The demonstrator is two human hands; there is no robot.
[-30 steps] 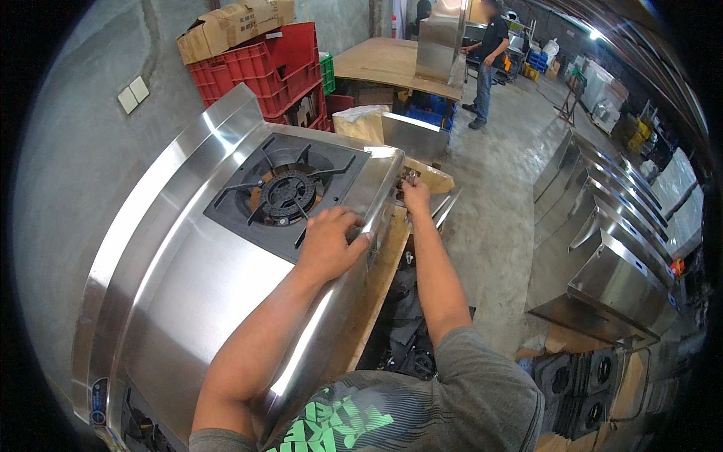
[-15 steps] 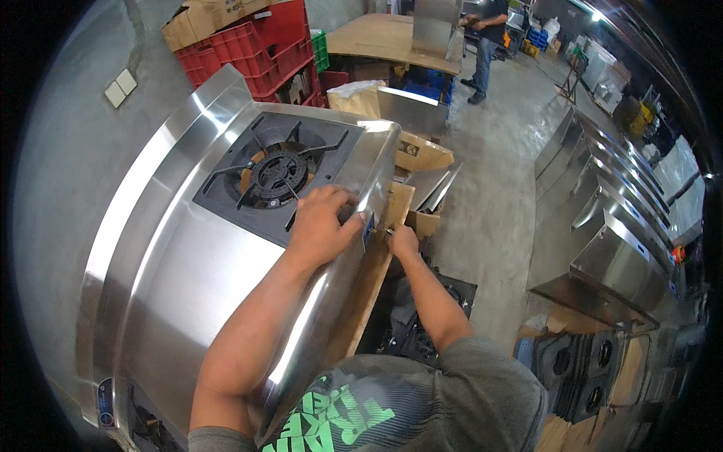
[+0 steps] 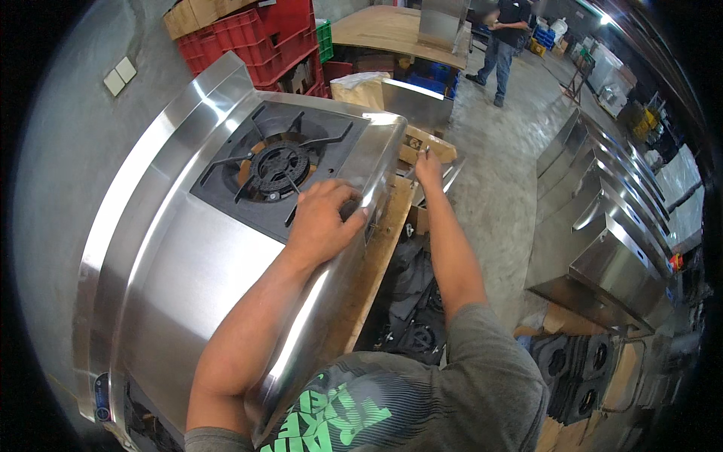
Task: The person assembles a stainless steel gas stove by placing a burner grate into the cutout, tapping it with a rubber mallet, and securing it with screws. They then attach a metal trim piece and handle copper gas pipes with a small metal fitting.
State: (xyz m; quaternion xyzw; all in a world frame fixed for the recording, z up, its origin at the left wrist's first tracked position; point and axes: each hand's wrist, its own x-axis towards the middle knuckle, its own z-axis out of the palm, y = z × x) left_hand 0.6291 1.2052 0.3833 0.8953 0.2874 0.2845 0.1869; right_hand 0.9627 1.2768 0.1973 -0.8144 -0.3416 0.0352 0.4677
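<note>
A stainless steel gas stove [image 3: 218, 279] with a raised backsplash takes up the left side. On its far end a dark burner plate [image 3: 256, 203] carries a round burner [image 3: 279, 169] and a black pan support [image 3: 335, 138]. My left hand [image 3: 324, 221] lies over the near corner of that plate by the rounded front edge, fingers bent, thumb apart, gripping nothing. Past the front edge, my right hand [image 3: 429, 172] is raised above a cardboard box, its fingers closed. A small thin tip shows above them; what it belongs to is too small to name.
Below the stove front runs a wooden board [image 3: 380, 256], with dark burner parts [image 3: 418, 331] under it. Red crates [image 3: 248, 45] stand behind the stove. The open cardboard box [image 3: 433, 147] is ahead. Steel panels [image 3: 602, 203] line the right. A person [image 3: 504, 45] stands far off.
My right hand has moved away from the stove's front edge, forward and up over the box. My left hand stays on the stove. The distant person has shifted slightly right.
</note>
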